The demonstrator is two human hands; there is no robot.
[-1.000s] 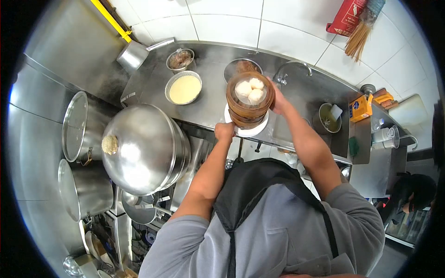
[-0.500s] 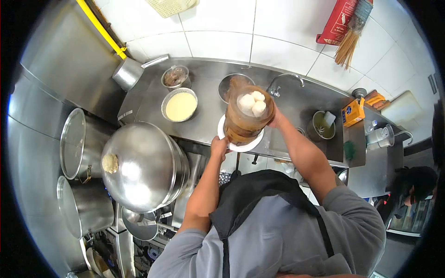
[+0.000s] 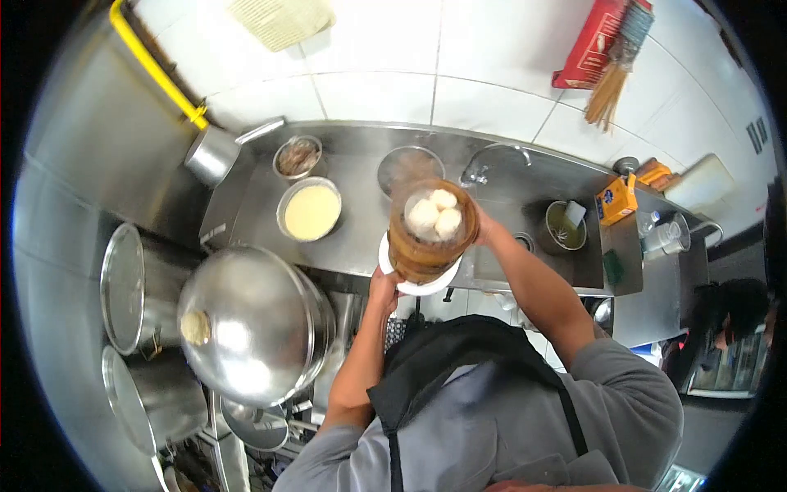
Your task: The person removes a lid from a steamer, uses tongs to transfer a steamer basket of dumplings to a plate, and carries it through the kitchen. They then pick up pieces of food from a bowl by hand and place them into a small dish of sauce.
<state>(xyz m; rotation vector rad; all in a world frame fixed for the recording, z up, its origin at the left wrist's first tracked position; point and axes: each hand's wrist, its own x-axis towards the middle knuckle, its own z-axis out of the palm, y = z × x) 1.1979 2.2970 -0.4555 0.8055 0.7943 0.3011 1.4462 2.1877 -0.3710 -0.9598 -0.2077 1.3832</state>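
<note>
A stack of round bamboo steamer baskets (image 3: 418, 261) is held up in front of me, with three white buns (image 3: 434, 215) in the top one. Steam drifts around it. Under the stack sits a white plate (image 3: 426, 287). My left hand (image 3: 384, 289) is closed on the plate's left edge. On the other side my right hand (image 3: 485, 227) is wrapped against the steamer stack; its fingertips are hidden behind it. Just beyond the stack, a metal bowl (image 3: 393, 182) with brown contents stands on the steel counter (image 3: 348, 254).
A bowl of pale yellow liquid (image 3: 312, 212) and a smaller bowl (image 3: 297, 157) stand left on the counter. A large domed steamer lid (image 3: 246, 328) is at my left. A pot with a whisk (image 3: 564, 225) sits right, near the tap (image 3: 496, 149). A person (image 3: 730, 316) is far right.
My view has tilted upward, so the counter sits lower in the picture. The steamer stack and plate stay in both hands, shifted slightly left and tilted a little differently.
</note>
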